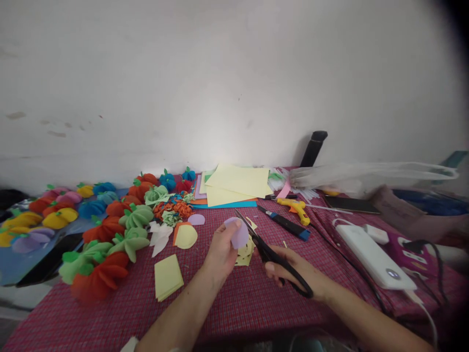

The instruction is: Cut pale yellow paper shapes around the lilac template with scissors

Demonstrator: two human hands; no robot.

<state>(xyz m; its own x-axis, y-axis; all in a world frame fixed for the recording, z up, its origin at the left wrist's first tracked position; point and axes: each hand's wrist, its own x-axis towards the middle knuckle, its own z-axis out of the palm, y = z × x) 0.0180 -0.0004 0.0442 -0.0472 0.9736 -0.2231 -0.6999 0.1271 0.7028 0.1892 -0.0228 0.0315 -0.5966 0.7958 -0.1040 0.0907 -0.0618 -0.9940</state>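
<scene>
Pinched in my left hand (222,247) is a rounded purple paper piece (240,234), held up over the table's middle. My right hand (289,269) grips black-handled scissors (271,254), whose blades reach the right edge of the purple piece. Beneath them lie pale yellow paper scraps (245,254). Left of my left hand are a rounded yellow piece (186,236), another purple piece (197,219) and a stack of yellow rectangles (168,277).
Colourful paper pumpkins (106,230) crowd the left side. Yellow sheets (238,183) lie at the back. A box cutter (286,225), a yellow glue gun (295,208), a white power bank (375,256) and a purple power strip (410,259) with cables occupy the right.
</scene>
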